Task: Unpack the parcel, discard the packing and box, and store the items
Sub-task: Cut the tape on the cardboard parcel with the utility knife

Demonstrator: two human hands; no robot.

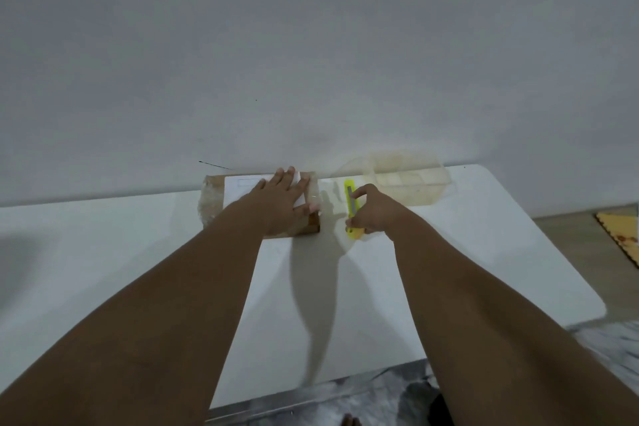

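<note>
Fingers of the left hand [283,204] lie spread and flat on the white label of the taped cardboard parcel [257,202], which sits at the centre of the frame on the far edge of the white table [449,252]. Just right of it, the right hand [375,213] grips a yellow utility knife [352,209], blade out, pointing toward the wall. Behind sits a clear plastic organizer [404,176].
</note>
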